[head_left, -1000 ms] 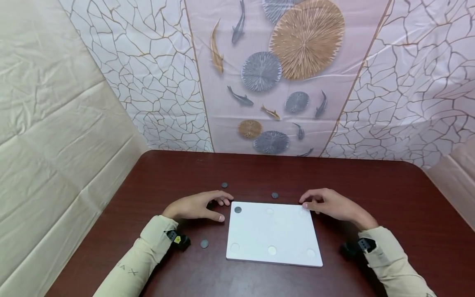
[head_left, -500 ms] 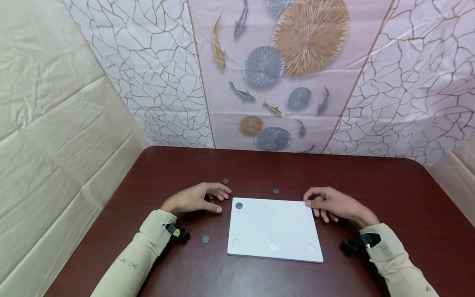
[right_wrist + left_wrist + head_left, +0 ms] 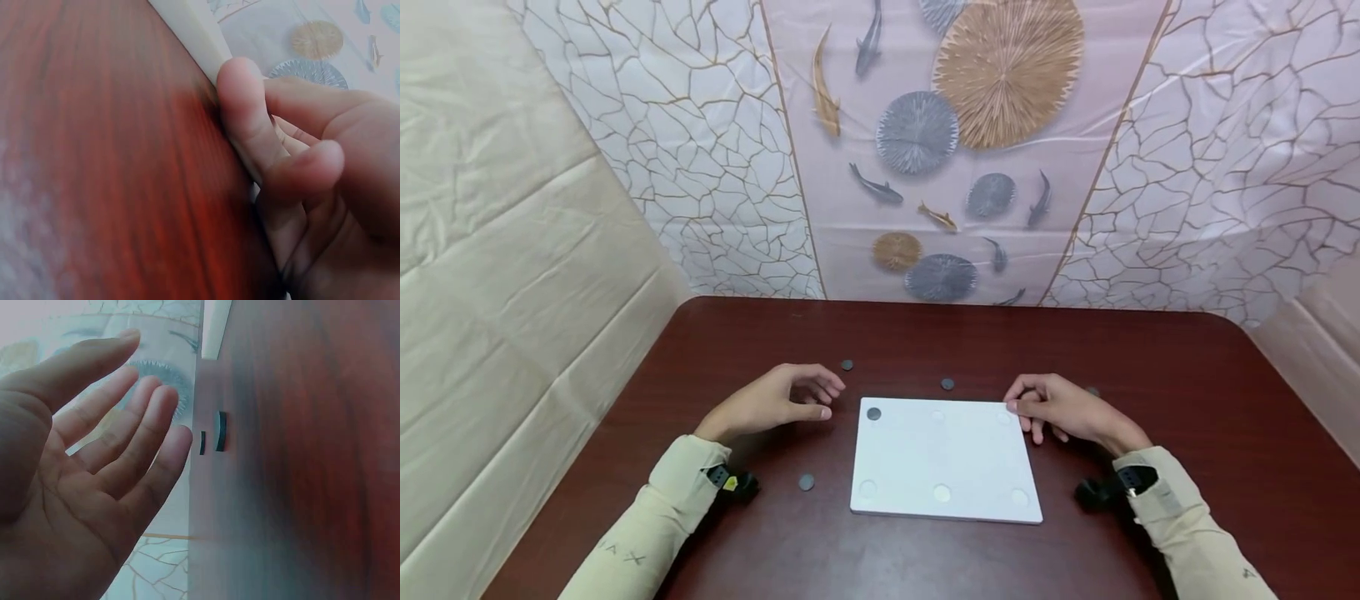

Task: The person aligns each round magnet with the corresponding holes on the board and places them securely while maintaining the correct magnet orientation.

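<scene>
On the table (image 3: 955,567), midway between its left and right edges, lies the white board (image 3: 940,458). It looks stiff, light and maybe slippery, so 2 opposite edges seem best to hold. 1 dark disc (image 3: 874,413) sits at its far left corner. The right hand (image 3: 1063,407) pinches its far right corner. The left hand (image 3: 763,404), thumb and fingers wide, holds nothing.

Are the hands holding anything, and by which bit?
The right hand holds the white board by its far right corner; the left hand holds nothing.
</scene>
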Motion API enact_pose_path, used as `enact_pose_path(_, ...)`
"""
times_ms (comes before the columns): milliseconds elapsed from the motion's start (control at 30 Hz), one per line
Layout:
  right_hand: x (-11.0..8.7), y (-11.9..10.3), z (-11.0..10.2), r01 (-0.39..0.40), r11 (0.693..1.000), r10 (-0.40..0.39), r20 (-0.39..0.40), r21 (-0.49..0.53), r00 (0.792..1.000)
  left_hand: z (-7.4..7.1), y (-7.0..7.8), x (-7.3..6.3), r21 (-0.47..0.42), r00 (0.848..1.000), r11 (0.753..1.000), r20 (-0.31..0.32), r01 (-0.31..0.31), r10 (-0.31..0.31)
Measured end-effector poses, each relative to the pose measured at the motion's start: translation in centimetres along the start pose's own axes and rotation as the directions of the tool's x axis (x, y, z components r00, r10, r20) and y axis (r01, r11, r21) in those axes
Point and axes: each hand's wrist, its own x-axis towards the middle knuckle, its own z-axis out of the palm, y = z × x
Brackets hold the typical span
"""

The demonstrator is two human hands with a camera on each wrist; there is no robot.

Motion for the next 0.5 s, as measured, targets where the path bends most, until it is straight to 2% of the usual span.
enact_pose_path(167, -0.2, 0.0, -0.1, 0.008, 1.000, -0.008, -0.001, 0.004, 1.000, 0.3, 1.0, -1.4, 0.012, 1.000, 1.000, -0.007, -0.023, 0.023)
enact_pose_path(300, -0.2, 0.2, -0.1, 0.004, 1.000, -0.004, 0.004, 0.016, 1.000, 0.7, 1.3, -2.5, -0.076, 1.000, 0.997, -0.008, -0.017, 0.017)
enact_pose_path(400, -0.1, 0.3, -0.1, 0.005, 1.000, -0.005, 0.008, 0.020, 1.000, 0.8, 1.1, -3.5, -0.153, 1.000, 0.988, 0.007, 0.002, -0.001)
enact_pose_path(500, 0.1, 0.2, -0.1, 0.016, 1.000, -0.016, 0.017, 0.013, 1.000, 0.8, 0.6, -4.7, -0.150, 0.999, 0.988, 0.032, 0.029, -0.024)
